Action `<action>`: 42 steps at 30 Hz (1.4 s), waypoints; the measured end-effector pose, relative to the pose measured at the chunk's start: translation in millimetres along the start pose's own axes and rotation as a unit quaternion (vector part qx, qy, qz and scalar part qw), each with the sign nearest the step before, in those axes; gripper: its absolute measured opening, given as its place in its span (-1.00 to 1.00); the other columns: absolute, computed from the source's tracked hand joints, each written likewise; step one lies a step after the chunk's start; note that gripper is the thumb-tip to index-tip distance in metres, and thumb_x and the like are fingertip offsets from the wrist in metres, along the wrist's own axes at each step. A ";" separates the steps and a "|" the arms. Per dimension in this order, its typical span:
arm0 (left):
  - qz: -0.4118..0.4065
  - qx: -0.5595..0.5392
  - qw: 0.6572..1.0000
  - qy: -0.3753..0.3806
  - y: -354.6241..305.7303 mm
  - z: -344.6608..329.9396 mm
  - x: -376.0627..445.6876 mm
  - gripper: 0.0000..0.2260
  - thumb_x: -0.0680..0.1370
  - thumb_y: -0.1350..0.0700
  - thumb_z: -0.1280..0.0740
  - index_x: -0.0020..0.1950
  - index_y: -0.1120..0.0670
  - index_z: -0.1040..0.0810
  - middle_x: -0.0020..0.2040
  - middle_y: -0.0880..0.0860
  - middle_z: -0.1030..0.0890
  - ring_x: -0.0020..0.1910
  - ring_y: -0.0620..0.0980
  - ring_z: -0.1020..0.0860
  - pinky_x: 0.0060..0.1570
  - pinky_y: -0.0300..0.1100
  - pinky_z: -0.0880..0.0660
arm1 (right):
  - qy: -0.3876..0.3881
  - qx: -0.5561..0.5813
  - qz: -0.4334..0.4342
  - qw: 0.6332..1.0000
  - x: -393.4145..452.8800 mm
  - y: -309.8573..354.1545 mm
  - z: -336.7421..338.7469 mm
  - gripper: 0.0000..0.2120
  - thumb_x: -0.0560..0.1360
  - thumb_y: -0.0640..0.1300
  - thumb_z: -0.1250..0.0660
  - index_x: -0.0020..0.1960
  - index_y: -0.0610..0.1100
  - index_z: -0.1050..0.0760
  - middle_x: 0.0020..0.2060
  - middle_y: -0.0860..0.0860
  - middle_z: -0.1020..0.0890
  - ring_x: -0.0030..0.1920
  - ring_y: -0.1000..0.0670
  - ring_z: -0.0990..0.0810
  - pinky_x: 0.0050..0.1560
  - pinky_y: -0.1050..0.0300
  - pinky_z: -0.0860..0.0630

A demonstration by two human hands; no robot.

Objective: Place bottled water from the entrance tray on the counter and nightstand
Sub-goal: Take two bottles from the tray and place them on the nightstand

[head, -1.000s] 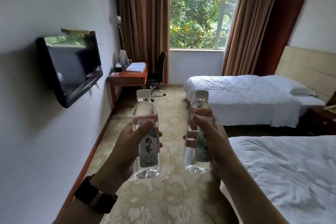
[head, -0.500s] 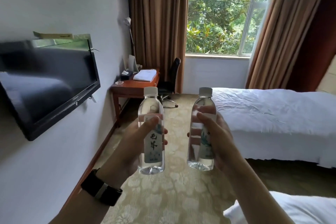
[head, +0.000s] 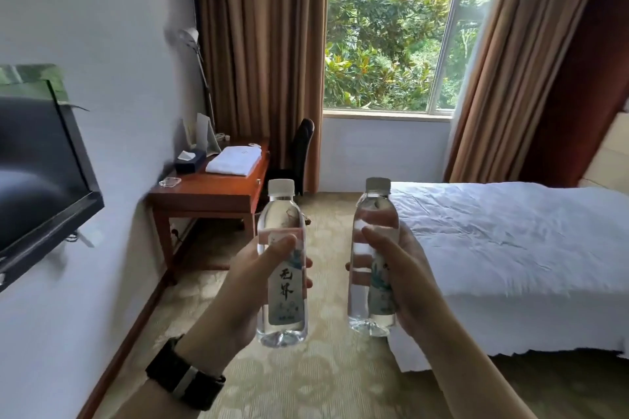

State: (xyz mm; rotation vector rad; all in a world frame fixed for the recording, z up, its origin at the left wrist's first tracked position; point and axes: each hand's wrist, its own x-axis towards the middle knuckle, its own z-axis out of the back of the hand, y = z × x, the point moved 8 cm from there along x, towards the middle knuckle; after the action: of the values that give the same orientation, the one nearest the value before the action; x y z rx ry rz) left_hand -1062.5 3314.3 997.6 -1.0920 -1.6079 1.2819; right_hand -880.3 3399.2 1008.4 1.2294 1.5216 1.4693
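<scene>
Wide view first: the white bed [head: 510,248] fills the right, the wooden desk [head: 218,194] waits along the left wall under the curtains, and neither carries a bottle, so as I read it the delivery half is all still to do (no nightstand in view at all). Down the middle, the left hand [head: 238,289] wraps its fingers round the left bottle [head: 281,262] and the right hand [head: 405,269] clasps the right bottle [head: 372,255], both upright, capped, in mid-air above the carpet.
</scene>
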 end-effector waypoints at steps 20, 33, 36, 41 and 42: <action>0.088 -0.064 0.897 0.428 53.7 -423.1 359.6 -0.47 0.22 -0.16 -0.46 0.10 0.07 -0.56 -0.14 0.17 -0.68 -0.26 0.13 -0.65 -0.17 0.05 -0.58 | -0.431 -0.075 0.061 0.897 195.5 53.6 358.3 -0.55 0.36 0.13 -0.42 0.23 0.09 -0.51 0.10 -0.08 -0.68 0.05 -0.16 -0.71 0.11 -0.22 -0.63; 0.126 -0.051 0.820 0.556 130.7 -713.4 408.9 -0.40 0.13 -0.03 -0.50 0.11 0.19 -0.56 -0.15 0.17 -0.68 -0.23 0.15 -0.64 -0.13 0.06 -0.57 | -0.592 -0.090 0.038 0.800 169.2 66.6 609.9 -0.74 0.43 0.09 -0.41 0.10 0.15 -0.53 -0.15 0.16 -0.70 -0.06 -0.04 -0.73 -0.21 0.20 -0.62; 0.128 -0.053 0.800 0.584 153.1 -786.6 418.2 -0.50 0.15 -0.02 -0.49 0.02 0.17 -0.61 -0.17 0.16 -0.67 -0.26 0.13 -0.64 -0.18 0.02 -0.59 | -0.620 -0.084 0.034 0.780 169.8 61.1 676.9 -0.67 0.35 0.16 -0.35 0.11 0.20 -0.52 -0.14 0.18 -0.70 -0.03 -0.06 -0.72 -0.15 0.10 -0.62; 0.122 -0.053 0.771 0.623 196.0 -928.6 445.9 -0.63 0.20 -0.03 -0.47 -0.09 0.15 -0.65 -0.18 0.17 -0.66 -0.28 0.11 -0.64 -0.23 -0.06 -0.60 | -0.654 -0.054 0.048 0.753 184.5 63.4 811.0 -0.63 0.34 0.11 -0.43 0.12 0.08 -0.56 -0.03 -0.08 -0.70 -0.09 -0.15 -0.72 -0.17 -0.07 -0.68; 0.123 -0.053 0.765 0.629 203.5 -958.9 452.4 -0.66 0.21 -0.03 -0.47 -0.11 0.13 -0.65 -0.18 0.17 -0.66 -0.27 0.11 -0.63 -0.23 -0.05 -0.60 | -0.658 -0.049 0.045 0.750 190.3 66.0 838.9 -0.60 0.33 0.12 -0.45 0.14 0.05 -0.55 0.00 -0.17 -0.67 -0.08 -0.21 -0.70 -0.07 -0.24 -0.67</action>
State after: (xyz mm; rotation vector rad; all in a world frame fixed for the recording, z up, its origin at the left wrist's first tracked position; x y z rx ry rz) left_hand -276.8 4054.8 996.1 -1.7203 -0.4838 0.3017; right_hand -148.7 3856.0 989.6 1.6805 0.3778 0.3570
